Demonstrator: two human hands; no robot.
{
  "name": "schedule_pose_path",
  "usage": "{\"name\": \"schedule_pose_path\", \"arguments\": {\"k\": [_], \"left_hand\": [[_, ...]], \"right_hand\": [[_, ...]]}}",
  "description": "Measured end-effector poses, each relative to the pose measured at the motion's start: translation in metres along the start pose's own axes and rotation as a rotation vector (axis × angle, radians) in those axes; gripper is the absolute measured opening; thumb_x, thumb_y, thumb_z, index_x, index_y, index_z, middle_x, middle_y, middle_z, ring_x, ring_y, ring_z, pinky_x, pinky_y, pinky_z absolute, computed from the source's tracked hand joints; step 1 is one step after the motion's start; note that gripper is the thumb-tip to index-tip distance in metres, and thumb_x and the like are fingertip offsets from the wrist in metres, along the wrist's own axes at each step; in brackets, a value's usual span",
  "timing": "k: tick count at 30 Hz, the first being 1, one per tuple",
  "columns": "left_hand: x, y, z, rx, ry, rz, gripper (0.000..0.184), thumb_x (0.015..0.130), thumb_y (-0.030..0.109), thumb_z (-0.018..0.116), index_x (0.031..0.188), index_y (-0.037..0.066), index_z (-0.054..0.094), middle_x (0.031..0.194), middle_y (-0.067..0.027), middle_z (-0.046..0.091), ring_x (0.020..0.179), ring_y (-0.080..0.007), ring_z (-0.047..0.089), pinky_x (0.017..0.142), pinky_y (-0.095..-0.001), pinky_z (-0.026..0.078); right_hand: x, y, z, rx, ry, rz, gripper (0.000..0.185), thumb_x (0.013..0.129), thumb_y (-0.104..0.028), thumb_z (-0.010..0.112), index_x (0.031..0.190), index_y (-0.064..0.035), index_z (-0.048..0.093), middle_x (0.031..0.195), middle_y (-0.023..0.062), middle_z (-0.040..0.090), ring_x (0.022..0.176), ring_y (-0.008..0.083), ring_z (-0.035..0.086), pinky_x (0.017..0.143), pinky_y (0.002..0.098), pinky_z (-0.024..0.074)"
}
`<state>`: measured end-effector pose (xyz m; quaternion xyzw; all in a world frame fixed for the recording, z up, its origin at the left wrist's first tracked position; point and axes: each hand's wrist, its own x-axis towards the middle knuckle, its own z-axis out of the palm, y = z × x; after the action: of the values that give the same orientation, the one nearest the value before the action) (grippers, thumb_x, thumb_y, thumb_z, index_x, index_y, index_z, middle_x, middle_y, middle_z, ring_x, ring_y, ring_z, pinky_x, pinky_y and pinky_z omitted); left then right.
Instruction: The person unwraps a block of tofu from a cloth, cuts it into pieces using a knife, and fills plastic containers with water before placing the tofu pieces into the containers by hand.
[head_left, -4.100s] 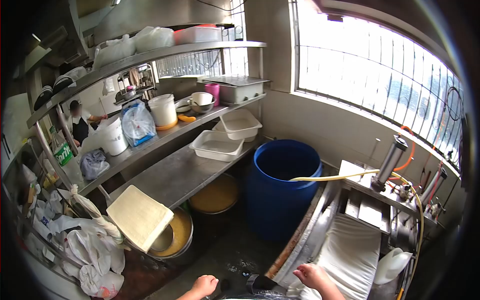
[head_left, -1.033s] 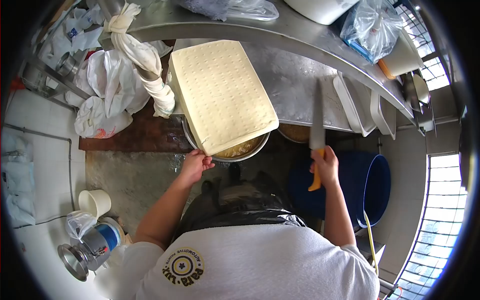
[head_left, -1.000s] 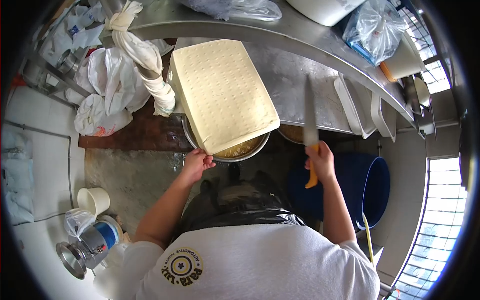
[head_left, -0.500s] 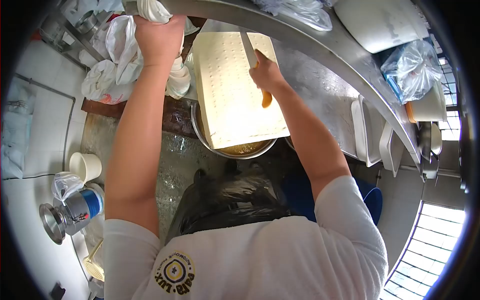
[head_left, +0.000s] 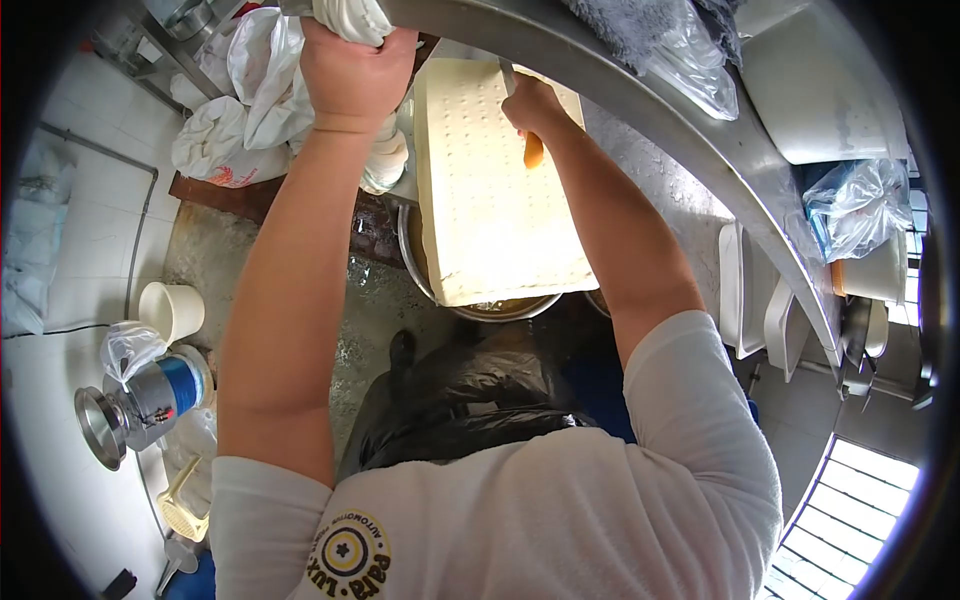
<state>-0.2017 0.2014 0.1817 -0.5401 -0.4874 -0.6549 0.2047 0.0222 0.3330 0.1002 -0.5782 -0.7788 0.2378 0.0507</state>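
A large pale yellow slab (head_left: 490, 210) with rows of small dimples lies partly over a round metal basin (head_left: 412, 250). My right hand (head_left: 537, 104) is closed round the orange handle of a knife (head_left: 533, 150) above the slab's far part; most of the blade is hidden beyond the hand. My left hand (head_left: 357, 80) is closed at the shelf's edge, against the white cloth (head_left: 352, 18) wrapped round the post. More of that cloth hangs below the hand, left of the slab.
The metal shelf (head_left: 640, 110) curves over the upper right, bearing a white bucket (head_left: 825, 85) and plastic bags. White trays (head_left: 737, 290) stand at the right. White bags (head_left: 265, 75) hang at the upper left. A metal machine (head_left: 150, 405) and a small pail (head_left: 171, 311) are at the left.
Since a second ago, my left hand has left the slab's near corner and gone up to the wrapped post. My right hand has brought the knife from the right to over the slab's far part.
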Motion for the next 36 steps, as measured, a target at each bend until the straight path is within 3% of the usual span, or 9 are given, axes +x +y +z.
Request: {"name": "schedule_pose_path", "arguments": {"k": [4, 6, 10, 12, 18, 21, 25, 31, 36], "left_hand": [[0.003, 0.007, 0.000, 0.061, 0.024, 0.047, 0.049, 0.080, 0.021, 0.085, 0.119, -0.001, 0.065, 0.114, -0.0189, 0.073, 0.102, -0.0376, 0.072, 0.091, -0.0433, 0.057], [0.001, 0.026, -0.004, 0.037, 0.016, -0.057, 0.056, 0.081, 0.007, 0.072, 0.135, -0.003, 0.058, 0.130, -0.0290, 0.065, 0.123, -0.0485, 0.062, 0.101, -0.0485, 0.052], [-0.001, 0.020, -0.003, 0.018, 0.001, -0.020, 0.058, 0.078, 0.005, 0.072, 0.133, -0.005, 0.057, 0.124, -0.0295, 0.067, 0.121, -0.0485, 0.063, 0.100, -0.0472, 0.052], [-0.006, 0.015, -0.001, 0.081, 0.001, -0.153, 0.057, 0.077, 0.005, 0.074, 0.131, -0.005, 0.058, 0.121, -0.0292, 0.068, 0.118, -0.0484, 0.064, 0.098, -0.0470, 0.053], [0.002, 0.020, -0.004, -0.096, -0.041, -0.174, 0.053, 0.079, 0.006, 0.072, 0.129, -0.004, 0.060, 0.124, -0.0274, 0.068, 0.117, -0.0476, 0.064, 0.099, -0.0465, 0.052], [0.005, -0.001, 0.002, 0.210, -0.032, -0.034, 0.068, 0.081, 0.043, 0.083, 0.121, -0.006, 0.058, 0.113, -0.0281, 0.071, 0.106, -0.0471, 0.070, 0.093, -0.0498, 0.056], [0.002, -0.001, 0.003, 0.142, -0.028, -0.231, 0.076, 0.079, 0.045, 0.084, 0.123, -0.010, 0.054, 0.113, -0.0282, 0.073, 0.108, -0.0470, 0.070, 0.096, -0.0482, 0.056], [0.002, 0.006, 0.001, 0.163, -0.067, -0.310, 0.075, 0.079, 0.041, 0.085, 0.128, -0.006, 0.054, 0.120, -0.0271, 0.071, 0.115, -0.0456, 0.068, 0.100, -0.0479, 0.053], [0.004, 0.024, 0.000, 0.067, -0.060, -0.342, 0.073, 0.078, 0.034, 0.087, 0.121, -0.012, 0.049, 0.115, -0.0317, 0.069, 0.106, -0.0465, 0.069, 0.095, -0.0469, 0.054]], "right_hand": [[-0.024, -0.006, -0.005, 0.003, -0.043, 0.036, 0.066, 0.085, 0.001, 0.049, 0.151, -0.0003, 0.048, 0.085, 0.0207, 0.073, 0.064, 0.0291, 0.073, 0.060, 0.0409, 0.0612], [-0.035, -0.003, -0.006, -0.045, -0.085, 0.055, 0.065, 0.085, 0.001, 0.049, 0.150, -0.0004, 0.050, 0.082, 0.0200, 0.073, 0.064, 0.0283, 0.073, 0.060, 0.0403, 0.0611], [-0.081, -0.001, -0.010, -0.041, -0.162, 0.080, 0.073, 0.084, 0.003, 0.047, 0.157, -0.0036, 0.046, 0.080, 0.0192, 0.072, 0.063, 0.0257, 0.072, 0.060, 0.0382, 0.0602], [-0.113, -0.002, -0.012, -0.042, -0.155, 0.076, 0.051, 0.086, -0.001, 0.051, 0.136, 0.0036, 0.059, 0.093, 0.0230, 0.077, 0.077, 0.0301, 0.077, 0.069, 0.0402, 0.0630], [-0.201, 0.034, 0.024, -0.105, -0.006, -0.032, 0.057, 0.087, -0.005, 0.051, 0.144, 0.0003, 0.053, 0.104, 0.0321, 0.073, 0.102, 0.0469, 0.071, 0.094, 0.0509, 0.0577], [-0.267, 0.043, 0.035, -0.004, -0.085, 0.093, 0.069, 0.088, -0.008, 0.054, 0.157, -0.0058, 0.042, 0.106, 0.0356, 0.070, 0.101, 0.0488, 0.070, 0.094, 0.0534, 0.0548], [-0.366, 0.081, 0.075, 0.061, 0.070, -0.058, 0.067, 0.089, -0.007, 0.054, 0.155, -0.0007, 0.042, 0.104, 0.0307, 0.071, 0.095, 0.0481, 0.070, 0.086, 0.0557, 0.0556], [-0.543, 0.088, 0.027, 0.024, -0.271, 0.234, 0.068, 0.098, -0.014, 0.058, 0.163, -0.0130, 0.036, 0.112, 0.0240, 0.068, 0.101, 0.0419, 0.069, 0.092, 0.0498, 0.0558], [-0.588, 0.110, 0.006, 0.192, -0.081, 0.123, 0.068, 0.090, -0.003, 0.067, 0.155, -0.0051, 0.049, 0.092, 0.0207, 0.069, 0.084, 0.0379, 0.071, 0.082, 0.0443, 0.0583]]}}
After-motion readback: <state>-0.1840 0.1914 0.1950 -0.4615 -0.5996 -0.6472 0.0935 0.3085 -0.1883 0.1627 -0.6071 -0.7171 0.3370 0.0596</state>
